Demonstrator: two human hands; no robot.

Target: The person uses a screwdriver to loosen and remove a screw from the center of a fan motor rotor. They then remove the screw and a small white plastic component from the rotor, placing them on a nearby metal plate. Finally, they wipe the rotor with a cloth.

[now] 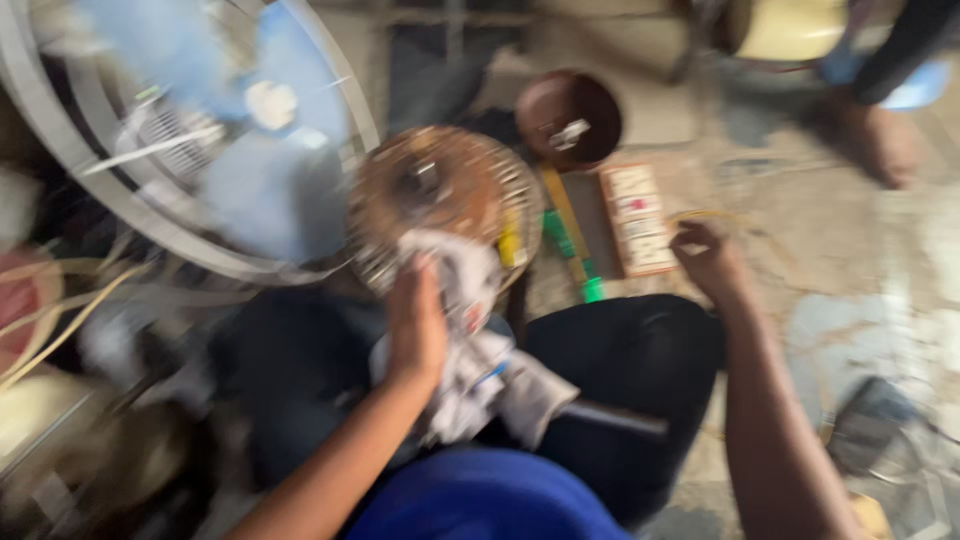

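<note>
The view is blurred by motion. My left hand [415, 325] rests on a white and grey cloth [478, 350] that lies over my lap and the lower edge of a round brown fan motor [437, 195] with metal fins. My right hand [708, 260] reaches out over the floor beside a flat reddish box [636, 218], fingers curled; whether it holds anything I cannot tell. A thin yellowish wire [715, 215] runs by its fingertips.
A big fan with blue blades and a white wire guard [225, 130] stands at the left. A brown bowl [568, 118] with a small metal part sits behind the motor. Green and yellow screwdrivers [570, 240] lie on the floor. Another person's foot [880, 135] is at the top right.
</note>
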